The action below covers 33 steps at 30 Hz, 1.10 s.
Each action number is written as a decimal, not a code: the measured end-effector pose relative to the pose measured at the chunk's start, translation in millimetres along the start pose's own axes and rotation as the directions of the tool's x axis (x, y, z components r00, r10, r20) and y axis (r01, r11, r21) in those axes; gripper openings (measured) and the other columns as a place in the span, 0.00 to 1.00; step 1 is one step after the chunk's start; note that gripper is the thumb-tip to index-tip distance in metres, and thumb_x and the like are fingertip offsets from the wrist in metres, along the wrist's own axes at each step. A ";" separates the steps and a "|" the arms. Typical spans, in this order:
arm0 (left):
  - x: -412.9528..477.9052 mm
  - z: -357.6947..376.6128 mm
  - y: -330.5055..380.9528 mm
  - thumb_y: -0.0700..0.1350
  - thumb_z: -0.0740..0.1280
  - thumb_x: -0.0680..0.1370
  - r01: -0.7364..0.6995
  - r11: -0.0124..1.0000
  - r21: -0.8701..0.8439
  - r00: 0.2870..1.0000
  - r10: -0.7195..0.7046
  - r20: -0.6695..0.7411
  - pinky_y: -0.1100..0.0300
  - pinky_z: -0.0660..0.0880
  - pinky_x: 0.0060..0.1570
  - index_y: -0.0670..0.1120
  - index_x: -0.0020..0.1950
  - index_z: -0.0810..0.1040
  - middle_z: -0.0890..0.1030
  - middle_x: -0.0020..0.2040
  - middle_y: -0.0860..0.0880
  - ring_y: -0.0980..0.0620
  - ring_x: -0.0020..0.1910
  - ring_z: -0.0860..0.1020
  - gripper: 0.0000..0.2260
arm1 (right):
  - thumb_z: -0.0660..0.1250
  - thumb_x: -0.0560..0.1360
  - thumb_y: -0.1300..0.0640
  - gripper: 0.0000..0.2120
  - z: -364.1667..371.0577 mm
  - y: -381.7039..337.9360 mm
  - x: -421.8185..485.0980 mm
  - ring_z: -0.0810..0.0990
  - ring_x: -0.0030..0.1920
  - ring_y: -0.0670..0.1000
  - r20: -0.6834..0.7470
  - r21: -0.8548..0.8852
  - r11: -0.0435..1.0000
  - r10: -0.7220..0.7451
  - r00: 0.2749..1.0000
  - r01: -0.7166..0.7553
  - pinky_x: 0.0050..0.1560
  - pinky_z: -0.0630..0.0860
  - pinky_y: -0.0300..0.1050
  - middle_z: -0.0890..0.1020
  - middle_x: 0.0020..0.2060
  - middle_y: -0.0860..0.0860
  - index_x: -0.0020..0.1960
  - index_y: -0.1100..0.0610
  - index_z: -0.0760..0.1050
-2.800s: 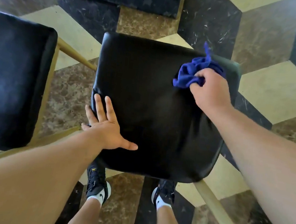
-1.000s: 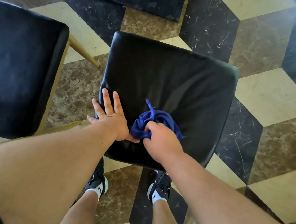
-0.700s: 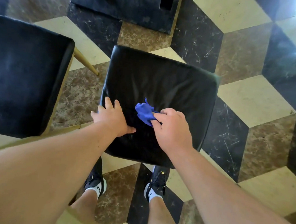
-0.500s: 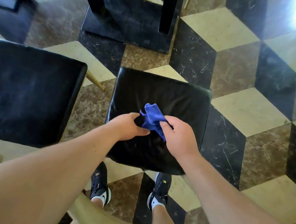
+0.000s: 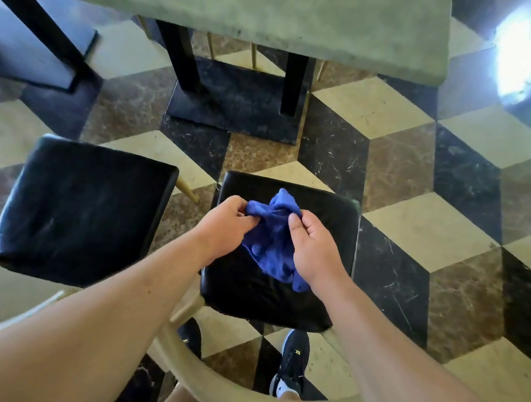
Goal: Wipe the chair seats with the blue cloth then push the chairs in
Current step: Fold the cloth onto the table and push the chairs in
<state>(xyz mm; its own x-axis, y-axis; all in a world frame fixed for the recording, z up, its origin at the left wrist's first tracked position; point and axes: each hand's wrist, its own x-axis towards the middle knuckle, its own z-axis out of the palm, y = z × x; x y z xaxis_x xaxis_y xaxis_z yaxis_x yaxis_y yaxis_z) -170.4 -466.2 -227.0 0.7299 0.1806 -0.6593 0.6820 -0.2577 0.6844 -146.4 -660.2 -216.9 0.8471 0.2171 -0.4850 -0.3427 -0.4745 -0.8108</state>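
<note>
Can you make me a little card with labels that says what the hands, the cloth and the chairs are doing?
blue cloth: bunched up, held over the right chair seat
left hand: grips the cloth's left side
right hand: pinches the cloth's right side
right chair seat: black, shiny, under both hands
left chair seat: black, nobody touching it
table: grey top, ahead; neither chair pushed under it
floor: cube-pattern tiles

I see a blue cloth [image 5: 271, 243], two glossy black chair seats [image 5: 81, 212], a grey-green worktop [image 5: 276, 10], and a floor [image 5: 417, 222] patterned in cream, brown and black cubes.
</note>
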 end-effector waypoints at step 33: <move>-59.0 -75.2 43.8 0.40 0.70 0.83 0.081 0.845 -0.529 0.987 -0.142 -0.076 0.45 0.82 0.57 0.45 0.76 0.71 0.82 0.65 0.40 0.42 0.56 0.85 0.21 | 0.65 0.79 0.68 0.19 -60.9 -41.0 -13.0 0.83 0.59 0.59 0.019 0.599 0.755 0.319 0.948 -0.266 0.58 0.83 0.59 0.79 0.61 0.57 0.63 0.48 0.75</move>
<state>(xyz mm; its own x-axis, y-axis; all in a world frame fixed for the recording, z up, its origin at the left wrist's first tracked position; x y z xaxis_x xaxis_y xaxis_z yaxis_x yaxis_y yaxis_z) -180.0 -416.8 -134.8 0.6268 0.2870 -0.7244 0.6597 0.2994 0.6893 -118.6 -695.5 -157.4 0.6856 0.0708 -0.7246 -0.7277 0.0949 -0.6793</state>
